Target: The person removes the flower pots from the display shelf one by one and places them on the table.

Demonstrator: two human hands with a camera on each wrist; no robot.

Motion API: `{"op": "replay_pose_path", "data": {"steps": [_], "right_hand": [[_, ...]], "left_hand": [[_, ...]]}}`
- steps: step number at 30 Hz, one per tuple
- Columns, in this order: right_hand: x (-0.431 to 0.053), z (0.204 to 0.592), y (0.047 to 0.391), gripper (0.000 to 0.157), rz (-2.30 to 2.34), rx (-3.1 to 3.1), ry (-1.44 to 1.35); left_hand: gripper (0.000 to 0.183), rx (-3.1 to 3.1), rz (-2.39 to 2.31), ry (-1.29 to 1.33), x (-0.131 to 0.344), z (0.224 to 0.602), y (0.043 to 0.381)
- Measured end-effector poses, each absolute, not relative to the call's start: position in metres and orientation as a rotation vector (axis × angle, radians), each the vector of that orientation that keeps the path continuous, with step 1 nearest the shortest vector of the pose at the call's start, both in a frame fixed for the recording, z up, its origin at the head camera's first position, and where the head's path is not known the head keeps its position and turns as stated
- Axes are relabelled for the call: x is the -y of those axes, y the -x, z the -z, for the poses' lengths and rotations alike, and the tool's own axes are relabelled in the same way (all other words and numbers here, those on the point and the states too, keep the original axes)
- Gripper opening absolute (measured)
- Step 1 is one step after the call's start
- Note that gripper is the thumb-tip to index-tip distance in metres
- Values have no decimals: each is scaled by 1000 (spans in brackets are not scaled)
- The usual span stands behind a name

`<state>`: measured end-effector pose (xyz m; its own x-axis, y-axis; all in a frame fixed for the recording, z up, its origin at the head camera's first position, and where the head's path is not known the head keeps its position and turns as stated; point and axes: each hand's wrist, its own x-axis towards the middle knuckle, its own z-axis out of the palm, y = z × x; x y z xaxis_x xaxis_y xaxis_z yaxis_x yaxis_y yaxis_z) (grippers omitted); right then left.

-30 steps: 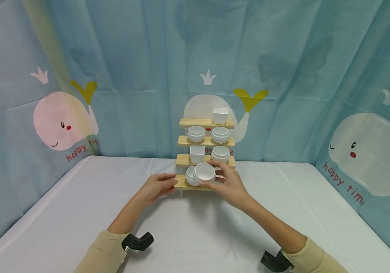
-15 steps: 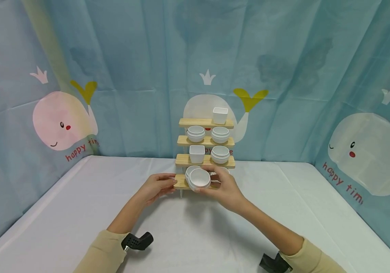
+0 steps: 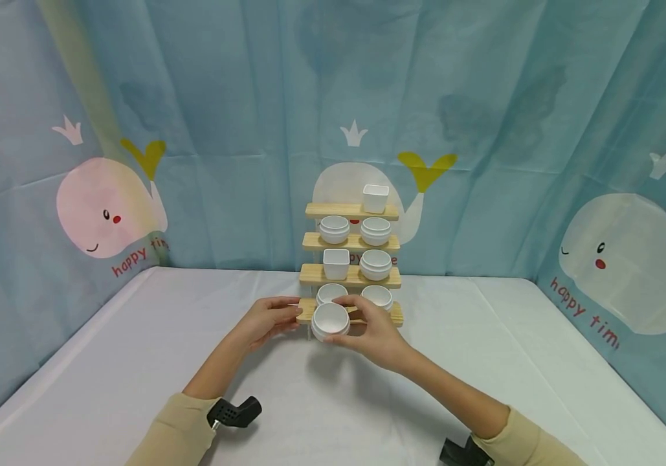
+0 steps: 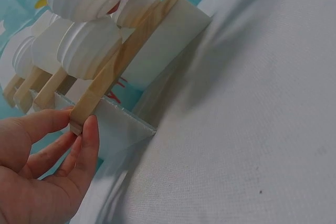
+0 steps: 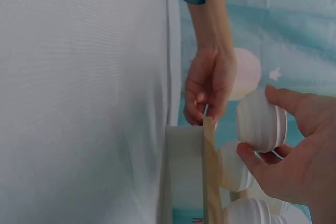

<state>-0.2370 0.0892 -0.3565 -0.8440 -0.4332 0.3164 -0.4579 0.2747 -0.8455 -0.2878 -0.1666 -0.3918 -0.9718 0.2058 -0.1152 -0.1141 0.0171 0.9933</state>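
Basically, right hand (image 3: 376, 333) pinches a white bowl (image 3: 330, 321) raised off the bottom shelf (image 4: 110, 74), near its left-end pot (image 3: 331, 292); left hand (image 3: 268, 320) pinches the shelf's edge. Drifting back could knock that pot; slack grip, a drop.

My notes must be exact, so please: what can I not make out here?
Head view: lower part of the left bowl on the bottom shelf, behind the held bowl.
Head view: part of the right bowl there, behind the right grip.
Left wrist: part of the held bowl, beyond the upper edge.
Right wrist: the bottom shelf's right end, beyond the lower edge.
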Motion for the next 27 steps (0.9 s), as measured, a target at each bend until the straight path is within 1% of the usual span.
{"op": "replay_pose_path", "data": {"steps": [5, 12, 21, 27], "right_hand": [[-86, 362, 237, 58, -1633, 2514, -896], [-85, 371, 240, 56, -1673, 2471, -1018], [-82, 378, 242, 60, -1768, 2540, -1007], [-82, 380, 243, 59, -1807, 2534, -1022]], "left_hand": [[53, -2078, -2033, -97, 168, 392, 287], [53, -2079, -2030, -84, 167, 391, 286], [53, -2078, -2036, -85, 166, 391, 286], [53, -2076, -2036, -84, 167, 391, 286]]}}
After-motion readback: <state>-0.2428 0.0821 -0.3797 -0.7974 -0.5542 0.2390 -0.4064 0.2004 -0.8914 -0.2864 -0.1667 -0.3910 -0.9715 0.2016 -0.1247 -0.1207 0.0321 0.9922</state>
